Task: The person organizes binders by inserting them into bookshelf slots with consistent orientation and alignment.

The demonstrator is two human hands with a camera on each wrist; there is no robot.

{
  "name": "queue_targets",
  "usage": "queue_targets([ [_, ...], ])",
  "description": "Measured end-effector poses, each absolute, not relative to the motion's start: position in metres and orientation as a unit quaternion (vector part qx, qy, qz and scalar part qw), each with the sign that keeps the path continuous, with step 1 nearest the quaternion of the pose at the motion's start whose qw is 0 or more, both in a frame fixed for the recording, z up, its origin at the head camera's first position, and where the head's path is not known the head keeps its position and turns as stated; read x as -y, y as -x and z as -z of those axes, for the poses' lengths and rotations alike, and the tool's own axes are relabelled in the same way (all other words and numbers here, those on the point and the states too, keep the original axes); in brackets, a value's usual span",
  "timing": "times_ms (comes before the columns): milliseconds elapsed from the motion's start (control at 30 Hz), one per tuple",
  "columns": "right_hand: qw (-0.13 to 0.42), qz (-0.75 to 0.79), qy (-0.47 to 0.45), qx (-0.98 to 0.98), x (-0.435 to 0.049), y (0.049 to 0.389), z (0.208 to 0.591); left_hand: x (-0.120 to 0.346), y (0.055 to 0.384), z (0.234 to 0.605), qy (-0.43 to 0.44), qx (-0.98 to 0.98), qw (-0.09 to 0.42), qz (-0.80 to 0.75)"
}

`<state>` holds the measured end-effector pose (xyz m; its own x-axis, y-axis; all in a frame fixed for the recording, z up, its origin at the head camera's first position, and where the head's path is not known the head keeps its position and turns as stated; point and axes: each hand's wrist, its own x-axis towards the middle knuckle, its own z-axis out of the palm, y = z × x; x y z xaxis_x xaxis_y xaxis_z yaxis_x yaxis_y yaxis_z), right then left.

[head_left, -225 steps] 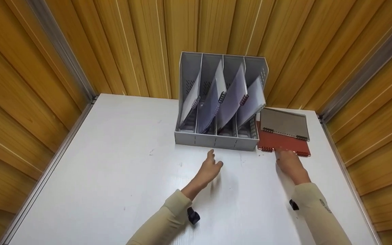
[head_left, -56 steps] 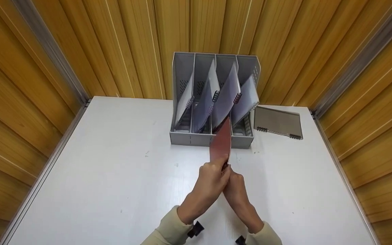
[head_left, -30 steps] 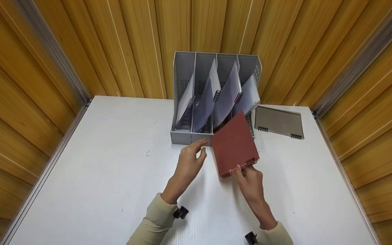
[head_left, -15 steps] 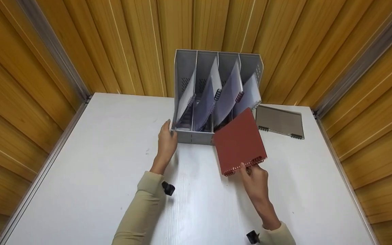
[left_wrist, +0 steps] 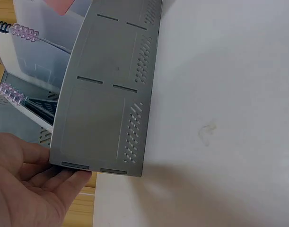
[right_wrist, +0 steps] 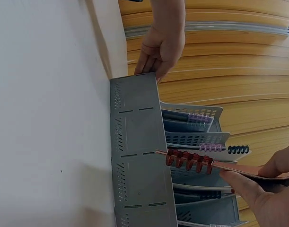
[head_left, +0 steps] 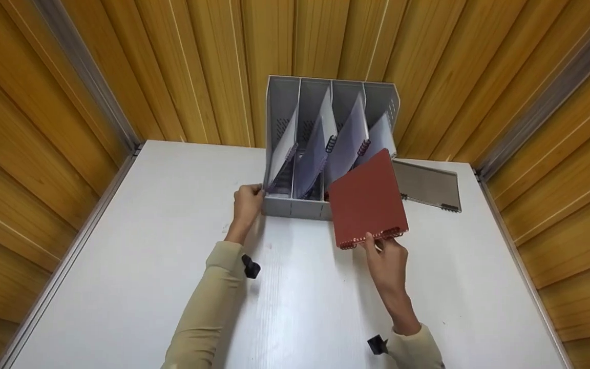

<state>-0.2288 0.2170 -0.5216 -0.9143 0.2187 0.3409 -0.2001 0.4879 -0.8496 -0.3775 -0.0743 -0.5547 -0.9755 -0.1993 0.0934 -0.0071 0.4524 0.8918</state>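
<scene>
My right hand [head_left: 388,266] pinches a red ring-bound notebook [head_left: 369,205] by its ring edge, thumb on top and fingers beneath. The notebook tilts over the front wall of a grey four-slot file organizer [head_left: 305,209], hiding much of its right side. In the right wrist view the red rings [right_wrist: 189,161] show edge-on in front of the slots. My left hand [head_left: 246,205] grips the organizer's front left corner; its thumb and fingers [left_wrist: 71,187] show there in the left wrist view. White ring-bound notebooks [head_left: 349,138] stand leaning in the slots.
A grey-brown ring-bound notebook [head_left: 430,187] lies on the white table [head_left: 146,246], right of the organizer and partly behind the red one. Wood-pattern walls [head_left: 208,66] enclose the table at the back and both sides.
The red notebook, earlier lying on the table at right, is now lifted in my right hand and has turned and moved toward the organizer. My left hand has left the notebook for the organizer's corner.
</scene>
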Motion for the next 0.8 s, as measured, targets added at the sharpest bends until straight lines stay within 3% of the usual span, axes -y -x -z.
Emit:
queue_targets([
  [500, 0.271, -0.501, 0.035, 0.821, -0.197, 0.281, 0.512, 0.077, 0.384, 0.550, -0.081, 0.853, 0.084, 0.509],
  [800, 0.276, -0.512, 0.042, 0.812, -0.193, 0.322, 0.516, 0.077, 0.382, 0.552, -0.076, 0.857, 0.075, 0.504],
])
